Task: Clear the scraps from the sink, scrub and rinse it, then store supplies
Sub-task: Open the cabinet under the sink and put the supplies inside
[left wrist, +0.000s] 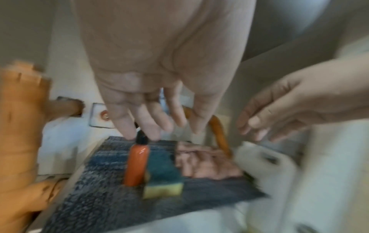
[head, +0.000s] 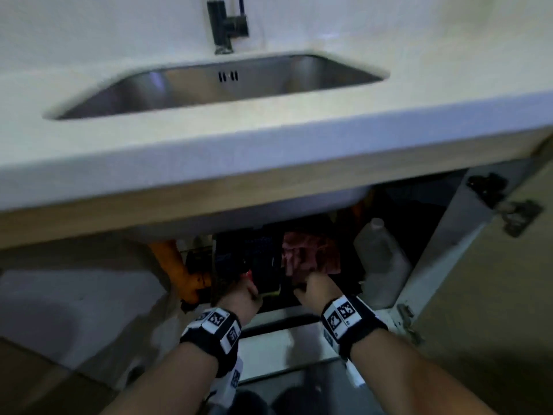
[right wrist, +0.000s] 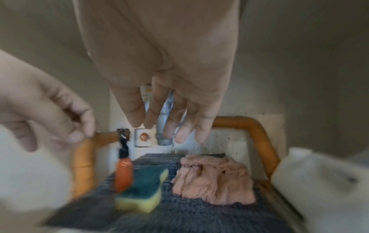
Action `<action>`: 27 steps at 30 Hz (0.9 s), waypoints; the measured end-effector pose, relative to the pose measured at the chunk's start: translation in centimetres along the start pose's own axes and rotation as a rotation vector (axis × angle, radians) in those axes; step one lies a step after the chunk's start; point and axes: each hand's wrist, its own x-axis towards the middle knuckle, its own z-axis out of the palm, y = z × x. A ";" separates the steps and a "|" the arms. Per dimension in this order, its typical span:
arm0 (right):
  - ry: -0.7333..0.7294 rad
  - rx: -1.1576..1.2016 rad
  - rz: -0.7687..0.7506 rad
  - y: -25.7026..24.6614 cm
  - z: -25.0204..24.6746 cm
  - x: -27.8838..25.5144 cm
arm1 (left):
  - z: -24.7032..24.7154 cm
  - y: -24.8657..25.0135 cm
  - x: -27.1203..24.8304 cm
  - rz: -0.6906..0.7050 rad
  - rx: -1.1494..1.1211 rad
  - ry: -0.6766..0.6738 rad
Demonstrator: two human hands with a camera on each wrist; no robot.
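**Both hands empty over the stored supplies under the sink**

Head view: the steel sink (head: 221, 85) sits in the white countertop (head: 269, 145) with a black faucet (head: 227, 23) behind it. Below, the cabinet stands open. The left hand (head: 239, 298) and right hand (head: 317, 290) reach side by side into the dark opening, near a pink cloth (head: 311, 253) and a translucent jug (head: 381, 262) to the right; an orange drain pipe (head: 179, 265) runs at the left. Finger positions are hard to read here.

Left wrist view: the left hand (left wrist: 159, 78) hangs with fingers loosely extended and slightly spread, holding nothing, its fingertips just above the black cap of an orange bottle (left wrist: 137, 164). The bottle stands on a dark blue mat (left wrist: 99, 197), touching a green-and-yellow sponge (left wrist: 163, 179); the pink cloth (left wrist: 203, 162) lies just beside the sponge. The right hand (left wrist: 289, 107) hovers at the right, relaxed and empty.

Right wrist view: the right hand (right wrist: 165, 78) hangs open, fingers straight, above the mat (right wrist: 199, 217) and apart from the pink cloth (right wrist: 213, 178) below. The sponge (right wrist: 143, 189) leans against the bottle (right wrist: 123, 175). The left hand (right wrist: 43, 107) is at the left, loosely curled, holding nothing.
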 end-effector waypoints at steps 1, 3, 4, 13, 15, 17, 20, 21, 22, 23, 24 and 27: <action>-0.016 0.028 0.007 -0.5 -1.2 -1.7 | -0.6 0.9 -1.7 0.034 -0.010 -0.041; -0.039 0.060 -0.002 -1.6 -3.7 -4.7 | -2.3 3.2 -4.9 0.118 -0.012 -0.087; -0.047 0.063 -0.008 -2.0 -5.1 -5.9 | -3.3 4.6 -6.2 0.147 -0.010 -0.095; -0.005 0.037 0.016 -6.6 -20.5 -14.6 | -14.4 19.7 -15.3 0.366 0.065 -0.023; 0.023 0.053 0.060 -7.0 -24.0 -16.3 | -16.5 22.8 -17.2 0.404 0.020 -0.038; 0.058 0.040 0.116 -6.6 -27.1 -18.1 | -17.8 25.9 -19.0 0.456 -0.018 -0.080; 0.135 0.007 0.245 -4.5 -30.9 -20.9 | -18.1 30.4 -21.4 0.522 -0.037 -0.143; 0.154 -0.016 0.297 -3.4 -31.9 -21.8 | -18.0 31.8 -22.2 0.547 -0.041 -0.162; 0.161 -0.044 0.356 -2.3 -32.8 -22.7 | -17.6 33.2 -22.8 0.570 -0.051 -0.194; 0.165 -0.076 0.416 -1.1 -33.5 -23.6 | -17.1 34.4 -23.4 0.595 -0.064 -0.227; 0.169 -0.113 0.467 -0.1 -34.2 -24.4 | -16.6 35.7 -23.9 0.618 -0.068 -0.265; 0.167 -0.152 0.613 2.9 -35.7 -26.7 | -14.7 38.9 -25.0 0.657 -0.019 -0.380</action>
